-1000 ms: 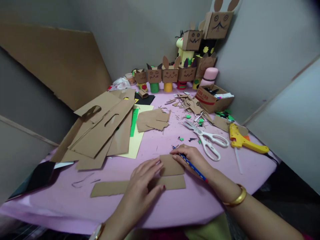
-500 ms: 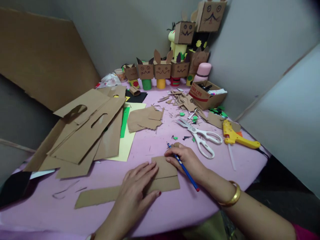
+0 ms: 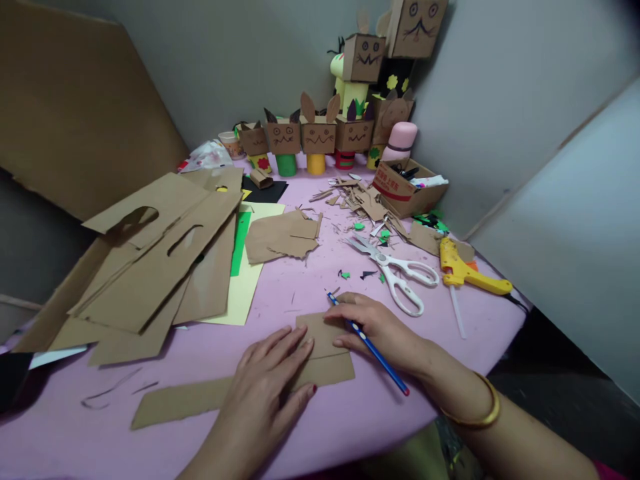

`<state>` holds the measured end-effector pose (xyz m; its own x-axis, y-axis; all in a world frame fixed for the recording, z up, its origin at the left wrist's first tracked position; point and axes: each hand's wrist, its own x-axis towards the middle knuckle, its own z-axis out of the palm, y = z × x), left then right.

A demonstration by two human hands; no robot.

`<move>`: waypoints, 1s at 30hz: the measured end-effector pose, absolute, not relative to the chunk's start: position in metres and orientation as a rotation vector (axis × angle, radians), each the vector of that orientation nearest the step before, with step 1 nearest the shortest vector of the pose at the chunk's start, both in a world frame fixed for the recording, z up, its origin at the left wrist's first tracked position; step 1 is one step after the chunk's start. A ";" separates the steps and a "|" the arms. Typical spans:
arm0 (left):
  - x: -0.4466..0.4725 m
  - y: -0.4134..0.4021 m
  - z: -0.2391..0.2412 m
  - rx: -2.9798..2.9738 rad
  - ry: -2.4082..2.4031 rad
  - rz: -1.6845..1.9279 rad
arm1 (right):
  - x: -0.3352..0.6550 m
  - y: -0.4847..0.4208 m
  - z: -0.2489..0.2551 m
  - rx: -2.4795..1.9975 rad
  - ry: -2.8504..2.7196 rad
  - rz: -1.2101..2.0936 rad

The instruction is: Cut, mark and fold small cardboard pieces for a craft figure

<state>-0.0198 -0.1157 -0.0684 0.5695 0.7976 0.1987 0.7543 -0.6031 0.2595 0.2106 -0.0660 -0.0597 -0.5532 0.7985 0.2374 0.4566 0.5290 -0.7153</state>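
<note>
My left hand [image 3: 267, 380] lies flat with fingers spread, pressing on a long brown cardboard strip [image 3: 175, 403] and the edge of a small cardboard square [image 3: 320, 333] that rests on the strip's right end. My right hand [image 3: 377, 330] is closed round a blue pencil [image 3: 373, 347] with a red end. Its fingertips rest on the right side of the small square. The pencil's tip points away from me, just past the square's far edge. Both hands work near the front edge of the pink table [image 3: 300, 283].
White scissors [image 3: 400, 273] and a yellow glue gun [image 3: 467, 270] lie right of my hands. A stack of cut cardboard sheets [image 3: 150, 260] covers the left. Cardboard animal figures [image 3: 317, 137], a small open box [image 3: 410, 190] and scraps stand at the back corner.
The view has shifted slightly, so everything sits lower and further left. My right hand has slid a little down the square's right side with the pencil. My left hand stays pressed down.
</note>
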 end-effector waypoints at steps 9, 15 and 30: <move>-0.020 -0.116 -0.066 2.667 1.307 0.403 | 0.213 -0.062 -0.063 -0.990 -2.182 0.843; -0.021 -0.116 -0.065 2.669 1.311 0.400 | 0.213 -0.065 -0.064 -0.989 -2.146 0.856; -0.015 -0.115 -0.065 2.826 1.230 0.440 | 0.220 -0.065 -0.055 -0.962 -2.213 0.938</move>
<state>-0.0152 -0.1148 -0.0651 0.6481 0.7209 0.2456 0.7130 -0.6877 0.1370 0.2200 -0.0646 -0.0546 -0.5956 0.7782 0.1991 0.3983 0.5014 -0.7681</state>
